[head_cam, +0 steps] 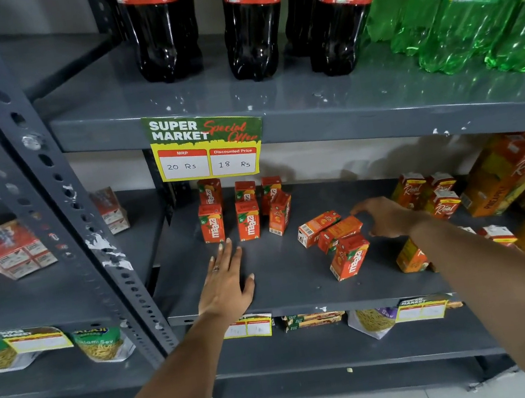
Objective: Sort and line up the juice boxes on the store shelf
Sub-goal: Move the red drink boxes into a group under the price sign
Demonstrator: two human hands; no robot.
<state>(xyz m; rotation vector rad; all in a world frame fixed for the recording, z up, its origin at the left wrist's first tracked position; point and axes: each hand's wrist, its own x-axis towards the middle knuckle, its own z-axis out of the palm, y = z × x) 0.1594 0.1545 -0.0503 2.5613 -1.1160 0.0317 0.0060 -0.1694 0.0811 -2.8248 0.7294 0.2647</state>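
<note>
Left hand grip: the left hand [225, 283] lies flat and spread on the shelf [286, 285], palm down, holding nothing; its fingertips stop just short of the front Maaza box on the left [211, 223].
Right hand grip: the right hand [385, 217] is loosely spread, fingers curved down over the tumbled boxes; the fingertips are at the top of the middle fallen box [339, 232], but I cannot tell whether they touch it, and nothing is clasped.
Standing boxes: six small red-orange Maaza juice boxes stand upright at the back left of the shelf in two rows of three; the front right one [279, 213] is turned askew from its neighbours.
Fallen boxes: three more Maaza boxes lie in a loose heap mid-shelf, one on its side at the back [318, 227], the middle one leaning against it, and a third [350, 257] tilted nearest the shelf edge.
Other juice: Real cartons [441, 196] are jumbled at the right, some tipped over, beside larger orange packs [506, 172].
Arm pose: both forearms reach forward and up from below, the left straight, the right angled in from the right with the wrist bent.
Price sign: a green and yellow card [207, 145] hangs from the shelf above, over the standing boxes.
</note>
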